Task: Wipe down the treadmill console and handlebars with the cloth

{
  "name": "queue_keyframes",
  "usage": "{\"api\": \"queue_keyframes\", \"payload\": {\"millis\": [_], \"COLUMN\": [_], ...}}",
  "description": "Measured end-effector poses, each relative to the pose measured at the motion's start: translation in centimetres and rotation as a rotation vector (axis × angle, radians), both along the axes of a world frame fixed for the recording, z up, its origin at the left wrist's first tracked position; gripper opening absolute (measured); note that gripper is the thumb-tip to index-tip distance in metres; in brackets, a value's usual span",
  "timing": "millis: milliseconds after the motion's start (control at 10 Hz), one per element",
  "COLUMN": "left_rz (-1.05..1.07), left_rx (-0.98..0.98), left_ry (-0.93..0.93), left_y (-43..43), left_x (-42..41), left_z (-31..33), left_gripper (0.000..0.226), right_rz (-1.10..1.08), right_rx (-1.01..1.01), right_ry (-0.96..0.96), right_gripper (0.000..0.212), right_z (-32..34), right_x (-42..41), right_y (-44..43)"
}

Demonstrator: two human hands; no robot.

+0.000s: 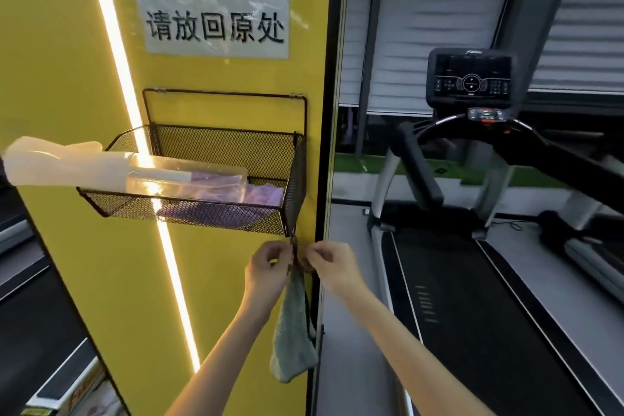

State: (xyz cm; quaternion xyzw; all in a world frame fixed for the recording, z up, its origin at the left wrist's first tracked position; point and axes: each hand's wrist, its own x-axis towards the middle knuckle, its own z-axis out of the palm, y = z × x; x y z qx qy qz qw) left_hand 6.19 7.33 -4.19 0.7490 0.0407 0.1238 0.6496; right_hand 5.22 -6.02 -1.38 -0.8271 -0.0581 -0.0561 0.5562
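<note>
A pale green cloth (pixel 291 328) hangs by a dark loop from the lower right corner of a black wire basket (pixel 216 213) on the yellow pillar. My left hand (pixel 266 267) and my right hand (pixel 329 263) are on either side of that loop, fingers curled and pinching it just above the cloth. The treadmill console (pixel 471 76) stands to the right, with black handlebars (pixel 418 165) curving below it. Both hands are well away from the treadmill.
The basket holds a clear spray bottle (pixel 189 179) with a white trigger head and a purple cloth (pixel 263 194). A paper sign (pixel 212 0) is taped above. The treadmill belt (pixel 472 314) stretches toward me at right. Another machine's edge (pixel 30 297) lies at left.
</note>
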Motion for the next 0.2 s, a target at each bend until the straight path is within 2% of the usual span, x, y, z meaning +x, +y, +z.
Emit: {"api": "queue_keyframes", "payload": {"millis": [200], "left_rz": [-0.251], "left_rx": [-0.047], "left_ry": [0.115], "left_y": [-4.8], "left_x": [-2.7], "left_z": [0.9], "left_gripper": [0.032], "right_rz": [0.068], "right_rx": [0.179], "right_ry": [0.181], "right_gripper": [0.018], "right_z": [0.7], "right_x": [-4.1], "right_y": [-5.7]}}
